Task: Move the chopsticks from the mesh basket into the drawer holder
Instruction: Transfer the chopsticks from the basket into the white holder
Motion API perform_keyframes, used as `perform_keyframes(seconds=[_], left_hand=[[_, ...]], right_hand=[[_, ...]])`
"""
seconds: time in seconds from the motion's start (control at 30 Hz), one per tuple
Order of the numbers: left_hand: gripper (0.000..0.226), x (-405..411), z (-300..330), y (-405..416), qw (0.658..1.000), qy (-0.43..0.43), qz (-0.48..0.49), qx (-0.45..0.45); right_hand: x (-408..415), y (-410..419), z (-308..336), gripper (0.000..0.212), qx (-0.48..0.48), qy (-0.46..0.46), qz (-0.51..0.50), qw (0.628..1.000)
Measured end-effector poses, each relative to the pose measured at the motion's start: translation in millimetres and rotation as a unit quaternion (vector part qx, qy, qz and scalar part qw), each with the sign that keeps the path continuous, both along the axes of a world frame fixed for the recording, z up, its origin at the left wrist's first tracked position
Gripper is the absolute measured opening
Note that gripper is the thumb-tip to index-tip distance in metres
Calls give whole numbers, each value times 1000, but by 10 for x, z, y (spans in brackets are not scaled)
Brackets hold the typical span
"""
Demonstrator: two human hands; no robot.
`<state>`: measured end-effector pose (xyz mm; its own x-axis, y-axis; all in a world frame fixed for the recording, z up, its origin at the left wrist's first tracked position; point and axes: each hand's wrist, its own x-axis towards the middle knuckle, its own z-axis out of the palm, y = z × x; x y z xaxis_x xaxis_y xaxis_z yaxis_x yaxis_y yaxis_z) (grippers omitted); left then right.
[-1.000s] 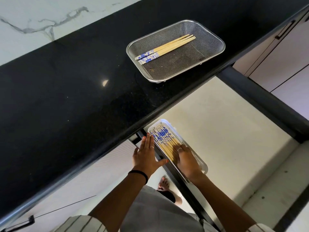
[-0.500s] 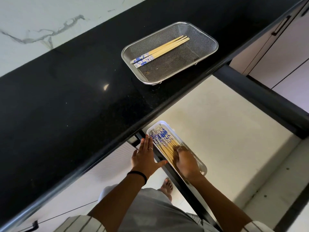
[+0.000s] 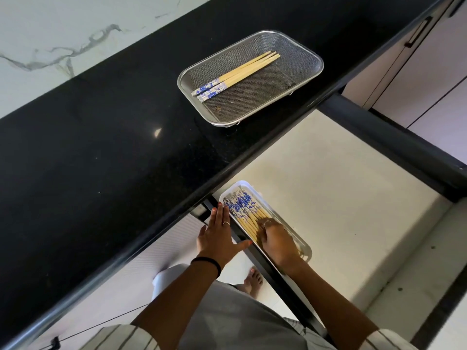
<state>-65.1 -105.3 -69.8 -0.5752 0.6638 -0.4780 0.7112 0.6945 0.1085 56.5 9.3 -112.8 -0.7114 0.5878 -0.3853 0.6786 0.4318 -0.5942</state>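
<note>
While the right hand [image 3: 276,242] presses curled fingers onto the chopsticks in the white drawer holder [image 3: 300,238], levelling them should keep rows parallel; the left hand [image 3: 218,236] lies flat, spread, against the drawer edge. Four smooth bamboo chopsticks [image 3: 237,74], blue-patterned ends, wait in the steel mesh basket [image 3: 313,60] on the glossy black counter [image 3: 101,147].

Single head view, steeply downward over black countertop [image 3: 101,152] and open drawer [image 3: 328,210], close above.
</note>
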Motion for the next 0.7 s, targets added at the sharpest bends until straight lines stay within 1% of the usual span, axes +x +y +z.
perform_keyframes(seconds=[0.17, 0.27, 0.4, 0.53, 0.7], left_hand=[[113, 10, -10, 0, 1000, -1, 4, 0], [113, 7, -26, -3, 1000, -6, 6, 7], [114, 9, -49, -13, 1000, -6, 7, 17], [114, 12, -62, -20, 1000, -10, 10, 27], [114, 12, -71, -20, 999, -14, 17, 36]], right_hand=[[103, -13, -40, 32, -20, -28, 11, 999], [88, 5, -25, 36, -28, -13, 31, 999], [35, 14, 8, 50, 1, -26, 94, 995], [-11, 63, 19, 65, 23, -45, 125, 991], [36, 75, -9, 61, 27, -48, 110, 992]])
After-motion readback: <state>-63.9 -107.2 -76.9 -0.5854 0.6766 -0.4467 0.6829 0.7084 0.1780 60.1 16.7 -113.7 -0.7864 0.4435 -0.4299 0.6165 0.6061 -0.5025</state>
